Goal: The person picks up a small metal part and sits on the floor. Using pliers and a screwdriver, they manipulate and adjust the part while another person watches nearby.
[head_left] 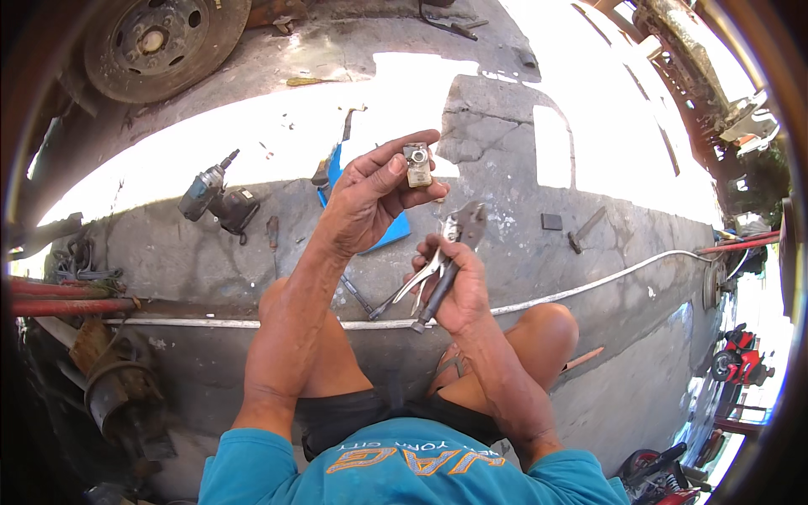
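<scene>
My left hand [374, 181] is raised in the middle of the view, fingers curled round a small pale, grimy metal block [418, 172] with what looks like a nut near its top. Just below and to the right, my right hand [454, 286] grips a pair of silver locking pliers [459, 223], jaws upward, with a dark handle angled down toward my knees. A blue flat object [389, 231] lies on the concrete behind my left hand. A long dark wrench-like tool [358, 296] lies beneath my hands.
A cordless impact driver [215, 202] and a screwdriver [273, 236] lie left; a hammer [581, 236] and dark block [551, 220] right. A wheel [126, 59] stands upper left. A white hose [606, 278] crosses the cracked concrete. Red pipes [59, 307] and motorcycles [736, 362] flank me.
</scene>
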`<act>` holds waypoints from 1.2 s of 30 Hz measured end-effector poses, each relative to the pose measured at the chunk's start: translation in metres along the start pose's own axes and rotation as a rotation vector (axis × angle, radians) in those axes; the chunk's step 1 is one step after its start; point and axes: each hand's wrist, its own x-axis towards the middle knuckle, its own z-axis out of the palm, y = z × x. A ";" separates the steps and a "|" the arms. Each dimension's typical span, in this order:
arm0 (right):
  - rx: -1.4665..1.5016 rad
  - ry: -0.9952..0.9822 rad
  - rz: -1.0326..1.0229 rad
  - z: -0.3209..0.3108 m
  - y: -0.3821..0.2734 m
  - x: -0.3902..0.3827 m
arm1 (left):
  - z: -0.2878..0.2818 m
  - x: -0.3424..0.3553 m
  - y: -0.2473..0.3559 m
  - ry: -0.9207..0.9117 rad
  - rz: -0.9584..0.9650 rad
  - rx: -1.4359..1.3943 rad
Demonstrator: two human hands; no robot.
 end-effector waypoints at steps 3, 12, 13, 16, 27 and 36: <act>-0.045 -0.156 -0.131 0.029 -0.054 -0.027 | 0.000 0.001 -0.001 0.032 0.004 0.011; -0.105 -0.275 -0.190 0.036 -0.077 -0.037 | 0.004 0.000 -0.003 0.124 0.014 0.161; -0.180 -0.195 -0.155 0.032 -0.070 -0.035 | 0.003 0.000 -0.003 0.123 0.025 0.180; -0.237 -0.185 0.005 0.025 -0.063 -0.033 | 0.001 0.001 -0.003 0.110 0.048 0.222; -0.378 -0.207 -0.003 0.036 -0.053 -0.048 | -0.007 0.006 -0.014 0.147 0.067 0.324; -0.270 -0.264 0.144 0.033 -0.058 -0.051 | -0.008 0.011 -0.017 0.182 0.074 0.406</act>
